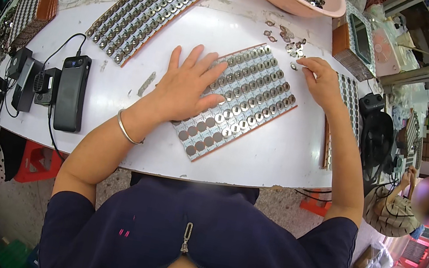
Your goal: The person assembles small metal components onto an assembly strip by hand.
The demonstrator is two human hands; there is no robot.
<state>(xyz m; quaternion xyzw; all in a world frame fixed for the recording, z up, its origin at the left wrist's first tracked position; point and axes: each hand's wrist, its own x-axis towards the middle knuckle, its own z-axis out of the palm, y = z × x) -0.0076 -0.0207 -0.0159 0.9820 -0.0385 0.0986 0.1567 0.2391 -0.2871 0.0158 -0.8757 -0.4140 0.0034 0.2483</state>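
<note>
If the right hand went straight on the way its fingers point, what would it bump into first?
Probably the small, shiny, silver-coloured metal piece just beside the right hand; whether the two already touch is unclear from this view.

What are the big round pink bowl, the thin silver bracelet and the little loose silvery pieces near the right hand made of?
Big round pink bowl: probably plastic, smooth with a soft sheen and one even colour.
Thin silver bracelet: looks like polished metal, since it gleams along its curve.
Little loose silvery pieces: likely metal, shiny where they catch light; which metal isn't clear.
</note>
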